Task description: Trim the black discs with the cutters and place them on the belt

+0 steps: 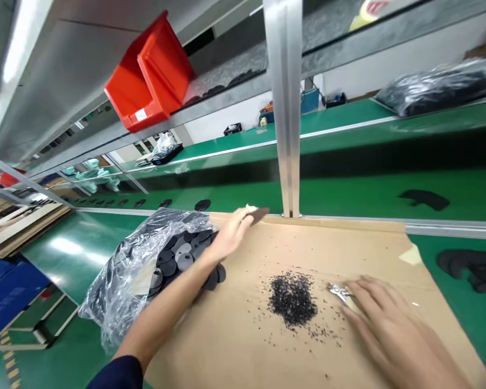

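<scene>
"Green worktop, cardboard on it: where's our metal tool?"

"Beside the black bits, pinched in our right fingers. Our left fingers pinch a dark piece near the post; we'd best grip its edge lightly."

Head-worn view, forward and down

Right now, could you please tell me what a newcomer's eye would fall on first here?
Most likely the bright red bin on the shelf at upper left. Next comes the pile of black bits on the cardboard, left of the metal tool at the fingertips of the right hand. Further left, the clear bag of dark discs would probably stand out too.
</scene>
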Action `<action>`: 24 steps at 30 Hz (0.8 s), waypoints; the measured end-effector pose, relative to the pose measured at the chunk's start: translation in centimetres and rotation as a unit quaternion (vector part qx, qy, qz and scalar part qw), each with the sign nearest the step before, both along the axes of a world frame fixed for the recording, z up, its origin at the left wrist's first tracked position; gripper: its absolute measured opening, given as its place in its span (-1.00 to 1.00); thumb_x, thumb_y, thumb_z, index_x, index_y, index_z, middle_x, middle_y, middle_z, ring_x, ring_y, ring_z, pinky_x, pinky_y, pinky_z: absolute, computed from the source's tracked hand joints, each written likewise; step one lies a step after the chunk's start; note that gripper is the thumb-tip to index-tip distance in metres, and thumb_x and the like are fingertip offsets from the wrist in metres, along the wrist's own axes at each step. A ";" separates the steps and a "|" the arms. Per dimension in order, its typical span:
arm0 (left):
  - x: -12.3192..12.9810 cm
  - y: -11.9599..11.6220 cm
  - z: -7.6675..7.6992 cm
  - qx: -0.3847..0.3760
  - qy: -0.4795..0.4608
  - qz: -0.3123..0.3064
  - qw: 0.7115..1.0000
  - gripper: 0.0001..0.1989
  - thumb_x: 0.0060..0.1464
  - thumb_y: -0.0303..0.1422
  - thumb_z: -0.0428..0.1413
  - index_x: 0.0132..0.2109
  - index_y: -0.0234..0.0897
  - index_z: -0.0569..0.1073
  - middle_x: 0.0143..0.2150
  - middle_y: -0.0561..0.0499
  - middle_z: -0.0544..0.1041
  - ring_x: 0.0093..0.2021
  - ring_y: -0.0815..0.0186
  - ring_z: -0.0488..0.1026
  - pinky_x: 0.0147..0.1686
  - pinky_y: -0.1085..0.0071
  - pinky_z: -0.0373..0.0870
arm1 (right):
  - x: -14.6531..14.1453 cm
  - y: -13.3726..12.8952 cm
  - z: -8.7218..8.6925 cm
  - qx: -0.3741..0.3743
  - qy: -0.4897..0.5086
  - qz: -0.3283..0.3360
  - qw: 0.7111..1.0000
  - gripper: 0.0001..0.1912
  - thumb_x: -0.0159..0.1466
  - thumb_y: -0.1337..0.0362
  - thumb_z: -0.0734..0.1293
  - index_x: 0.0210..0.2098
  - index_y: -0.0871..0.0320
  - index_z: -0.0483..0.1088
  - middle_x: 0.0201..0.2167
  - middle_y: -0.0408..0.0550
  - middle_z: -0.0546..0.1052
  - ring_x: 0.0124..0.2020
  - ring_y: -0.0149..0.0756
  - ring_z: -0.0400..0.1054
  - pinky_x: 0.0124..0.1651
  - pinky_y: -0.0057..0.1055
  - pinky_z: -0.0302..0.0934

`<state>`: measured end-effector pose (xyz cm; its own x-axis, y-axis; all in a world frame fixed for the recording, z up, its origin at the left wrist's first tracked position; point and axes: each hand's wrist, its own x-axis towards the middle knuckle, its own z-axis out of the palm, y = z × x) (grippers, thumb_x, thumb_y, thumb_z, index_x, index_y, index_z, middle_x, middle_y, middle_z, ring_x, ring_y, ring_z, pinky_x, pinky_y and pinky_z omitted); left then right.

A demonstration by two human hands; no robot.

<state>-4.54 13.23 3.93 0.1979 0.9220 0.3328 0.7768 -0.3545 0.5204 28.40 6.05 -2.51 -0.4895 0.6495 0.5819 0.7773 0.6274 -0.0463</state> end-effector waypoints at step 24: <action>1.9 6.2 -0.8 0.027 0.202 -0.039 0.978 -0.72 0.36 -0.30 -0.03 -0.24 -0.31 0.50 -0.22 -0.09 0.57 -0.21 0.20 0.52 -0.18 0.23 0.49 | -1.1 -4.0 0.0 -0.148 0.016 -0.114 0.982 -0.63 0.26 0.15 0.44 0.00 0.18 0.45 0.06 0.16 0.47 0.17 0.04 0.30 0.25 -0.03 0.22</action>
